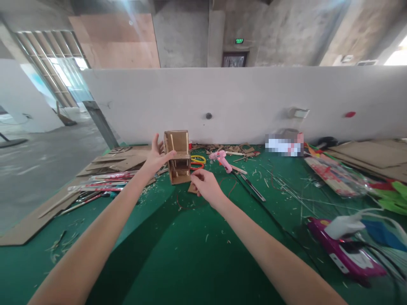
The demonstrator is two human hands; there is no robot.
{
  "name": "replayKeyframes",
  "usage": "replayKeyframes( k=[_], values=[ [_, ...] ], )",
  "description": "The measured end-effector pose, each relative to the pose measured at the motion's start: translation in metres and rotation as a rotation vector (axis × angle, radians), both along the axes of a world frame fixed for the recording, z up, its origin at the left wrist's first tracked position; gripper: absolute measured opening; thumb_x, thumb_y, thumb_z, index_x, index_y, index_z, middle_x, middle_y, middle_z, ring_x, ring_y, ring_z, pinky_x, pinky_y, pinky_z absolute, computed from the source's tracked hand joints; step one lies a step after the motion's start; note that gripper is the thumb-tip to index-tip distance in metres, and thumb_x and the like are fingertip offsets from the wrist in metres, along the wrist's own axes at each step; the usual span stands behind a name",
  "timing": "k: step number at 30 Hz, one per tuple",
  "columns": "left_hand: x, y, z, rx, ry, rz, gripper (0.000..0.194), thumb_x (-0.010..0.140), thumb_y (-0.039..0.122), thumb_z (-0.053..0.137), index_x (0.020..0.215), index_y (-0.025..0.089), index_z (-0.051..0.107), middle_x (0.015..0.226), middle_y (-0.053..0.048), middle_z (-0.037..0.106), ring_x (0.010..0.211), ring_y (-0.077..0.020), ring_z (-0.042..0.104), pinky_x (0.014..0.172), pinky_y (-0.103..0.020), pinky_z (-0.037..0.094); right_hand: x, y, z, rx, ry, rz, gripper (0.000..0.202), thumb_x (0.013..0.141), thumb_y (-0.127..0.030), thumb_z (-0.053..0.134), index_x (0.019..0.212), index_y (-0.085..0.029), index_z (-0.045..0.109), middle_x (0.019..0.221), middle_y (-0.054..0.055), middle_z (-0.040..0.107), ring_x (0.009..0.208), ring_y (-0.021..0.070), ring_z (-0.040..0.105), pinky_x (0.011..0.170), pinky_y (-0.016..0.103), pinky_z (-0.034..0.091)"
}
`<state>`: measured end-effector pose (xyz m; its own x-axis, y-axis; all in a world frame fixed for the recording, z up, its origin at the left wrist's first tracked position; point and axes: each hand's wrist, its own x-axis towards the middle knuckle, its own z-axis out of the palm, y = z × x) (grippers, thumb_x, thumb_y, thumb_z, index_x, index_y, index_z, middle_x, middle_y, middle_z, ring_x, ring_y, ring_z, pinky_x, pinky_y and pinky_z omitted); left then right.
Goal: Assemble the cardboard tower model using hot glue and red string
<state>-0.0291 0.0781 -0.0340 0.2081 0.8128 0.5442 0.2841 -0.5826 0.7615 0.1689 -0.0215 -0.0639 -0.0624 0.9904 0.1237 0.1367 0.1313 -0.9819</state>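
Observation:
A small open-fronted cardboard box [180, 146] with a shelf across it and thin wooden sticks inside stands upright above the green table. My left hand [156, 157] grips it from the left side, the thumb lying across its front. Close to the box's lower right edge, my right hand [205, 184] has its thumb and forefinger pinched together; whatever they hold is too small to make out. Under that hand lies a small cardboard scrap [192, 189]. Behind the box are scissors with yellow and orange handles [199, 159], partly hidden.
A pink glue gun [223, 161] and a box cutter [253, 187] lie right of the hands. Cardboard sheets [127, 159] and packaged sticks [101, 180] are at left. A purple power strip [346, 250] with cables sits at front right. A white partition [248, 101] borders the back.

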Motion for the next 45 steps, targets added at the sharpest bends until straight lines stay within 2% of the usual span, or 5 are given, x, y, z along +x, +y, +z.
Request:
replayKeyframes(
  k=[19, 26, 28, 35, 45],
  values=[
    [0.011, -0.022, 0.022, -0.166, 0.059, -0.022, 0.103, 0.068, 0.053, 0.075, 0.147, 0.022, 0.016, 0.139, -0.02, 0.043, 0.121, -0.0334, 0.052, 0.091, -0.046, 0.052, -0.004, 0.002, -0.025, 0.175, -0.19, -0.178, 0.024, 0.086, -0.035, 0.051, 0.09, -0.019, 0.068, 0.06, 0.0, 0.064, 0.042, 0.0125, 0.057, 0.047, 0.024, 0.046],
    [0.007, -0.049, 0.052, 0.668, 0.078, 0.575, 0.044, 0.085, 0.039, 0.058, 0.122, 0.018, 0.051, 0.114, -0.013, 0.054, 0.1, -0.0226, 0.057, 0.084, -0.038, 0.051, -0.004, 0.005, -0.027, 0.185, -0.179, -0.204, 0.026, 0.087, -0.037, 0.05, 0.092, -0.02, 0.069, 0.062, 0.001, 0.065, 0.042, 0.0129, 0.058, 0.045, 0.024, 0.044],
    [0.011, -0.068, 0.062, 0.782, 0.292, 0.531, 0.026, 0.085, 0.032, 0.057, 0.108, 0.021, 0.059, 0.095, -0.007, 0.059, 0.077, -0.0166, 0.057, 0.077, -0.033, 0.05, -0.004, 0.006, -0.028, 0.176, -0.16, -0.209, 0.026, 0.087, -0.038, 0.051, 0.093, -0.02, 0.069, 0.063, 0.001, 0.065, 0.042, 0.0128, 0.058, 0.044, 0.023, 0.044],
    [0.037, -0.102, 0.076, 0.595, 0.882, 0.306, 0.028, 0.094, 0.025, 0.04, 0.11, 0.025, 0.063, 0.102, -0.003, 0.07, 0.07, -0.0164, 0.063, 0.06, -0.028, 0.043, -0.005, 0.01, -0.03, 0.149, -0.112, -0.231, 0.027, 0.089, -0.039, 0.047, 0.092, -0.021, 0.066, 0.059, -0.002, 0.062, 0.038, 0.0113, 0.055, 0.039, 0.022, 0.041],
    [0.029, -0.091, 0.075, 0.567, 0.751, 0.524, 0.024, 0.091, 0.041, 0.052, 0.106, 0.026, 0.064, 0.077, -0.002, 0.068, 0.066, -0.0186, 0.062, 0.066, -0.03, 0.047, 0.0, 0.001, -0.014, 0.296, -0.19, -0.309, 0.023, 0.089, -0.037, 0.047, 0.085, -0.022, 0.065, 0.072, 0.001, 0.067, 0.065, 0.0163, 0.063, 0.064, 0.028, 0.049]
  ],
)
